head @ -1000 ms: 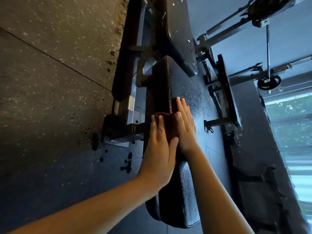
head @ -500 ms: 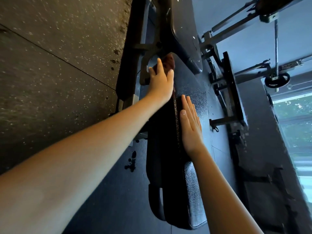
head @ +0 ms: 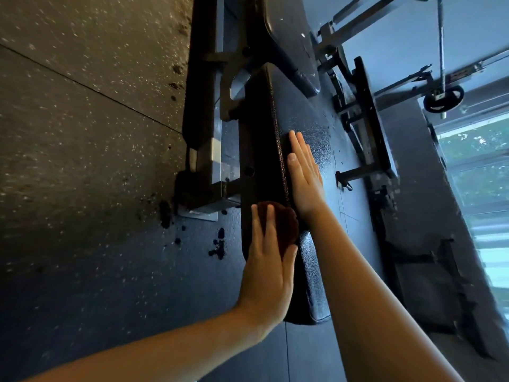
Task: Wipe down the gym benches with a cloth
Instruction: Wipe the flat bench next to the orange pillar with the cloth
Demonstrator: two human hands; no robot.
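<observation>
bench [head: 303, 111]: black pad with a pebbled cover, running lengthwise away from the viewer; a stitched seam [head: 278, 150] edges its top face.
cloth [head: 285, 220]: dark reddish-brown, bunched, lying against the long side face of the bench toward its near end, just under the seam.
left hand [head: 268, 260]: fingers straight and together, laid flat over the cloth and pressing it to the side face (the cloth shows past the fingertips).
right hand [head: 304, 175]: palm flat on the top face, fingers straight, holding nothing; just beside the seam, farther along than the left hand.
second pad [head: 283, 31]: glossier, past the far end of the bench.
frame [head: 212, 150]: dark metal, beside the bench.
floor [head: 82, 133]: speckled rubber tiles.
background: pulley wheel [head: 443, 99]; bright window [head: 479, 175].
</observation>
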